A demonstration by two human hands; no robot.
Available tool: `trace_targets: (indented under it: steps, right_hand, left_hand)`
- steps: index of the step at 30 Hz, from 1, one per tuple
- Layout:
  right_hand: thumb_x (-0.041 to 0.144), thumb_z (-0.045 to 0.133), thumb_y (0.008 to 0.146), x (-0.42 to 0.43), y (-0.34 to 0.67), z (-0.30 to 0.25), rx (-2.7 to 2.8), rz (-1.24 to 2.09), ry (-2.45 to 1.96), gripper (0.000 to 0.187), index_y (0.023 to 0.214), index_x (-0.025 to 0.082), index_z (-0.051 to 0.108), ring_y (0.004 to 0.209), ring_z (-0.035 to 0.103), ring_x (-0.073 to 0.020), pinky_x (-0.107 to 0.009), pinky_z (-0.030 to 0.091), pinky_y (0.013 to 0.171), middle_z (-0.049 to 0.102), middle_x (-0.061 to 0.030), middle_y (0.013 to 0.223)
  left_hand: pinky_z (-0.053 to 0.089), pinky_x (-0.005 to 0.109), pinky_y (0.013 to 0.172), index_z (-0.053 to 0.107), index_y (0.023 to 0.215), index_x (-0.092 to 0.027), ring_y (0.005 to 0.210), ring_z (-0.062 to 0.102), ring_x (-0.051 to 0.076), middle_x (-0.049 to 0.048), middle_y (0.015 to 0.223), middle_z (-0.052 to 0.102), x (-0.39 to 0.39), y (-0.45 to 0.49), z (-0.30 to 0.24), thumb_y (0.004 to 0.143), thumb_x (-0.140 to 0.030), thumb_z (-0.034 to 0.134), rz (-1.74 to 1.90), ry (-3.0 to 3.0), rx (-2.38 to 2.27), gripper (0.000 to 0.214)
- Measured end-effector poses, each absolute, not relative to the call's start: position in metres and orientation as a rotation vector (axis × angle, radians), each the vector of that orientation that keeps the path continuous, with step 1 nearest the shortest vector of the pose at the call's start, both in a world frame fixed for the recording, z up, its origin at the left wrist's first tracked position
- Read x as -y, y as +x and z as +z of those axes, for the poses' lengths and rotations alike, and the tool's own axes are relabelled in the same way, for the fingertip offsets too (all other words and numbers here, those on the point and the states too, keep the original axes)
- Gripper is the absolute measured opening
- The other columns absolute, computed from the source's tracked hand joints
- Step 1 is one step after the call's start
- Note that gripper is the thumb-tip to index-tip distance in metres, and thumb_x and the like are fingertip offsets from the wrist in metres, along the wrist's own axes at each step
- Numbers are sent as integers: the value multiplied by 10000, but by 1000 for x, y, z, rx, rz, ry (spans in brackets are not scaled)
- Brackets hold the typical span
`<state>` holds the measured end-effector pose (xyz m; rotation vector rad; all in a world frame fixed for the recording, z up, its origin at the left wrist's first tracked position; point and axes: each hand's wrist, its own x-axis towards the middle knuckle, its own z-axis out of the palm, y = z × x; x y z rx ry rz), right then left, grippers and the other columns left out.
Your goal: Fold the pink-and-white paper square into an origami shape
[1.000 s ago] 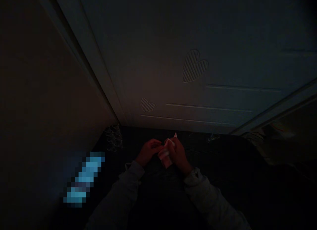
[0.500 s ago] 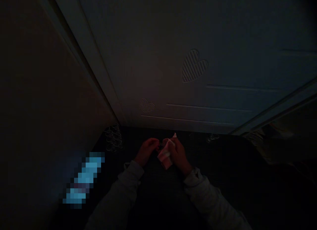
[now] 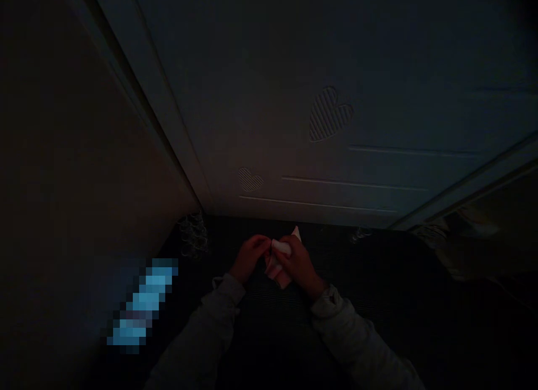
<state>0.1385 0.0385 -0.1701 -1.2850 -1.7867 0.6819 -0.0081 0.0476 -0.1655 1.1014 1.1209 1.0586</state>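
My right hand (image 3: 299, 261) is closed around a crumpled pale cloth (image 3: 282, 275), which looks pinkish in the dim light. One corner of the cloth sticks up behind the knuckles, and the rest hangs below the fingers. My left hand (image 3: 251, 255) has its fingers pinched together right beside the cloth. Whatever sits between the fingertips is too small and dark to name. Both hands meet just above a dark tabletop (image 3: 269, 334).
Several clear glass-like pieces (image 3: 193, 236) stand grouped at the back left. Another small clear piece (image 3: 360, 234) is at the back right. A glowing, blurred-out screen (image 3: 143, 306) leans on the left. A white panel with carved hearts (image 3: 330, 114) rises behind the table.
My right hand has shifted slightly left and brought a fold of the cloth up against my left fingertips. The small shiny thing between the hands is now covered.
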Motion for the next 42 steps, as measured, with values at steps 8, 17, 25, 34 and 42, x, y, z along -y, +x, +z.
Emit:
trace_targets:
  steps: [8, 17, 25, 34, 42]
  right_hand:
    - [202, 487, 712, -37, 137, -169, 1858, 757, -1249, 187, 898, 188, 507, 772, 515, -154, -278, 407, 689, 555, -25, 849]
    - [300, 492, 745, -32, 132, -163, 1783, 768, -1278, 163, 869, 195, 510, 736, 531, -151, -259, 417, 637, 571, -24, 807]
    - [335, 394, 814, -29, 132, -152, 1742, 813, -1259, 209, 869, 183, 525, 720, 536, -147, -261, 425, 651, 578, -32, 779]
    - [313, 426, 786, -31, 135, -159, 1680, 811, -1218, 234, 956, 184, 522, 780, 542, -161, -278, 434, 691, 586, -44, 879]
    - [310, 439, 783, -30, 135, -162, 1677, 843, -1202, 262, 1009, 191, 500, 824, 534, -171, -290, 432, 715, 569, -51, 938]
  left_hand:
    - [328, 218, 492, 581, 758, -150, 491, 433, 86, -40, 521, 494, -47, -8, -160, 671, -387, 531, 1071, 1105, -1189, 257]
    - [311, 214, 461, 583, 758, -148, 466, 413, 85, -41, 495, 466, -48, -7, -162, 670, -419, 521, 1073, 1067, -1205, 292]
    - [317, 208, 462, 581, 763, -145, 479, 407, 78, -31, 532, 484, -46, -8, -160, 677, -402, 527, 1091, 1074, -1165, 277]
    - [346, 219, 499, 570, 779, -138, 509, 442, 80, -12, 602, 518, -50, -7, -169, 653, -383, 556, 1207, 909, -1135, 276]
    - [348, 218, 504, 574, 763, -133, 515, 451, 72, -16, 603, 519, -53, -7, -168, 635, -377, 578, 1303, 736, -1093, 275]
